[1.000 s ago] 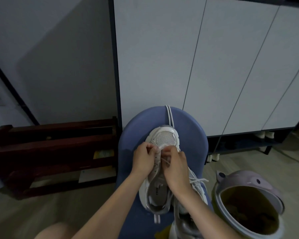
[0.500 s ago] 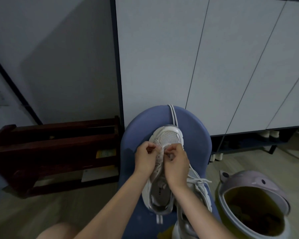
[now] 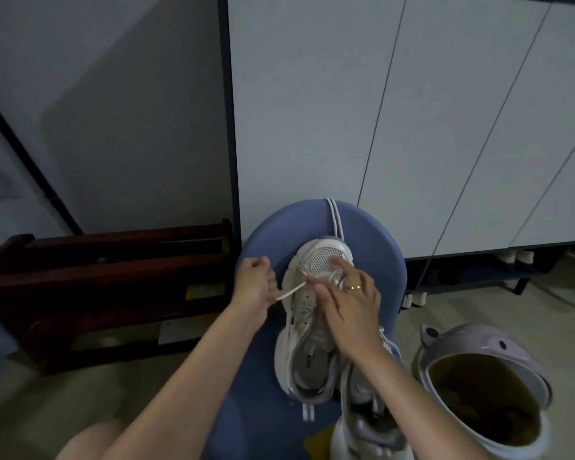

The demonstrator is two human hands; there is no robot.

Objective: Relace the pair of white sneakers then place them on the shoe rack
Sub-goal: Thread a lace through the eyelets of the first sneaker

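Observation:
A white sneaker lies toe-away on a blue chair seat. My left hand is off the shoe's left side and pinches a white lace drawn taut from the front eyelets. My right hand rests on the sneaker's tongue and toe, index finger stretched onto the mesh toe, other fingers pressing near the eyelets. A second white sneaker lies under my right forearm at the seat's near right. The dark wooden shoe rack stands on the floor to the left.
A lavender bin with an open top stands on the floor at the right. White cabinet doors rise behind the chair, with a low open shelf underneath. Two lace ends hang over the chair's far edge.
My left hand has drawn away to the left, pulling the lace out taut. My right hand has spread and now presses on the toe, where both hands were close together at the eyelets.

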